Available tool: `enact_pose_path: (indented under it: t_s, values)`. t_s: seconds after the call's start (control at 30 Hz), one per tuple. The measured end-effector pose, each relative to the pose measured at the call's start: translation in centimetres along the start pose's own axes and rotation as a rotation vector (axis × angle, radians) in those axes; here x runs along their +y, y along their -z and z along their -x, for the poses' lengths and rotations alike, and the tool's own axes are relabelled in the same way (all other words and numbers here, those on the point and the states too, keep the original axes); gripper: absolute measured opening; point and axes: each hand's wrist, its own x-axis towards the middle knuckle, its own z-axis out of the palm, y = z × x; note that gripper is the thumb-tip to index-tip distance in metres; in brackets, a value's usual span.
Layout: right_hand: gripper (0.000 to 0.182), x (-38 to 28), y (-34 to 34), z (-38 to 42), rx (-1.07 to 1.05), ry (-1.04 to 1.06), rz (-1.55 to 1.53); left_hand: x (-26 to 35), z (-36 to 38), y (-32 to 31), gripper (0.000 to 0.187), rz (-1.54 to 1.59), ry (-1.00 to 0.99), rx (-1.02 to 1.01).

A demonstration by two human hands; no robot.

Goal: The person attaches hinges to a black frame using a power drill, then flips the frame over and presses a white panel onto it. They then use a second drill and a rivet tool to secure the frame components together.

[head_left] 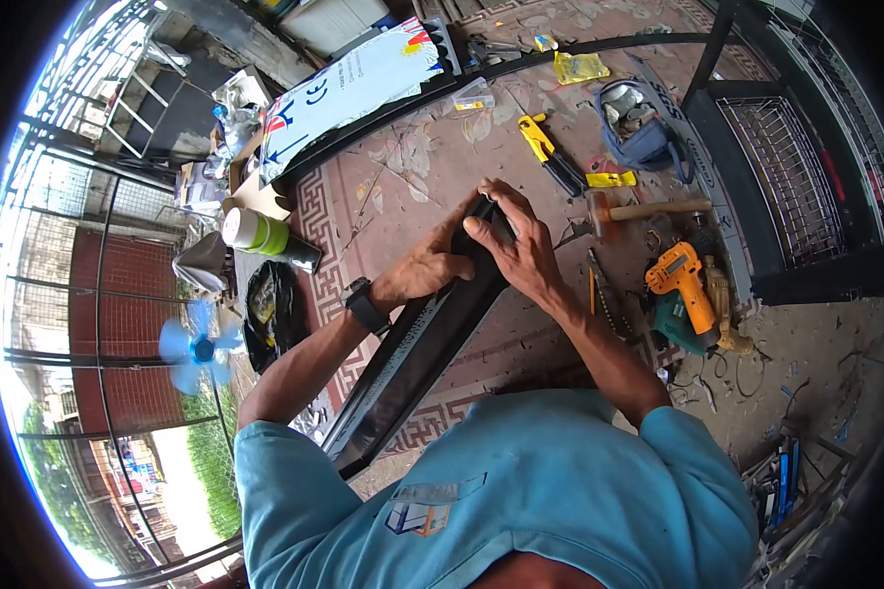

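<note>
A long dark frame piece point(403, 378) slants from the lower left up to the middle of the view, with a strip bearing lettering along its side. My left hand point(430, 263) is wrapped round its upper part, the thumb lying across it. My right hand point(519, 245) holds the upper end, thumb on the near face and fingers over the far edge. The fingertips of both hands nearly meet at the top corner. Whatever lies beneath the fingers is hidden. A watch point(366, 306) sits on my left wrist.
On the patterned floor covering point(413, 147) lie a yellow-black tool point(552, 155), a hammer point(648, 209), an orange drill point(683, 285), a green tool point(680, 324) and a blue bag point(638, 137). A bottle point(257, 232) and a blue fan point(202, 350) are at left, a black rack point(786, 177) at right.
</note>
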Motion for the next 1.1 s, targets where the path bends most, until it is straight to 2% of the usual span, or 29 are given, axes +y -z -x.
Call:
enact_pose_path:
  t_s: [0.03, 0.1, 0.13, 0.23, 0.37, 0.43, 0.53, 0.57, 0.6, 0.63, 0.67, 0.7, 0.73, 0.77, 0.83, 0.87, 0.9, 0.93, 0.97, 1.0, 1.03, 1.1]
  values:
    - [0.055, 0.0, -0.1, 0.1, -0.005, -0.006, 0.001, -0.2, -0.1, 0.1, 0.096, 0.007, 0.004, 0.002]
    - [0.056, 0.0, -0.7, -0.2, 0.01, 0.0, 0.007, -0.9, -0.5, 1.0, 0.094, 0.143, 0.152, -0.062]
    - [0.056, 0.1, -0.8, -0.3, 0.013, 0.004, 0.008, -0.8, -0.5, 0.9, 0.093, 0.172, 0.14, -0.031]
    - [0.06, 0.6, -1.4, -0.4, -0.027, 0.002, 0.008, 0.5, -0.4, 1.7, 0.093, 0.156, 0.244, -0.034]
    - [0.072, 0.6, -3.1, -0.6, 0.007, 0.018, -0.043, 0.8, -1.0, 2.3, 0.091, 0.17, 0.217, -0.045]
    - [0.079, 0.9, -3.4, -0.4, 0.058, 0.028, -0.067, 0.8, -1.0, 2.4, 0.086, 0.072, 0.073, -0.044]
    - [0.1, 4.7, -2.6, -1.4, -0.258, -0.103, -0.137, 0.2, -1.4, 3.3, 0.086, 0.035, 0.051, -0.045]
    - [0.1, 5.6, -2.8, -1.1, -0.245, -0.106, -0.136, 0.0, -1.4, 3.4, 0.088, 0.039, 0.014, -0.037]
    - [0.099, 6.5, -2.9, -0.9, -0.301, -0.104, -0.156, -0.1, -1.1, 3.6, 0.089, -0.167, -0.124, -0.041]
    - [0.099, 6.4, -2.7, -1.1, -0.358, -0.1, -0.176, -0.3, -1.4, 3.9, 0.089, -0.173, -0.126, -0.051]
    - [0.087, 6.3, -2.6, -0.9, -0.333, -0.054, -0.141, -0.8, -1.6, 4.1, 0.086, -0.075, -0.049, -0.038]
    - [0.087, 6.3, -2.4, -0.9, -0.328, -0.056, -0.145, -1.3, -1.7, 4.4, 0.083, 0.022, 0.03, -0.022]
    - [0.079, 6.2, -2.3, -1.0, -0.362, -0.111, -0.109, -1.7, -1.8, 4.8, 0.083, 0.019, 0.036, -0.023]
    - [0.072, 6.1, -2.3, -1.1, -0.399, -0.165, -0.074, -1.9, -1.8, 5.2, 0.08, -0.051, -0.002, -0.025]
    - [0.067, 6.3, -2.6, -1.4, -0.396, -0.19, -0.109, -1.7, -1.5, 5.4, 0.077, -0.13, -0.035, -0.022]
    - [0.063, 6.5, -2.7, -1.4, -0.395, -0.218, -0.136, -1.3, -0.9, 5.1, 0.068, -0.24, -0.03, 0.059]
    - [0.063, 6.8, -2.7, -1.4, -0.401, -0.211, -0.139, -0.6, -0.7, 4.8, 0.062, -0.349, -0.029, 0.144]
    - [0.058, 7.2, -2.7, -1.2, -0.369, -0.046, -0.04, 0.8, -0.5, 4.6, 0.062, -0.35, -0.028, 0.155]
    - [0.053, 7.2, -2.6, -1.1, -0.338, 0.118, 0.054, 2.6, -0.1, 4.3, 0.056, -0.426, 0.169, 0.107]
    - [0.053, 7.4, -2.3, -1.3, -0.357, 0.127, 0.044, 3.7, 0.4, 4.1, 0.055, -0.492, 0.371, 0.065]
    - [0.048, 7.7, -1.9, -2.0, -0.443, 0.069, 0.041, 2.7, 0.7, 3.9, 0.055, -0.488, 0.379, 0.092]
    - [0.044, 9.4, -1.9, -2.7, -0.564, 0.022, 0.028, -0.5, 1.2, 2.6, 0.056, -0.695, 0.274, 0.389]
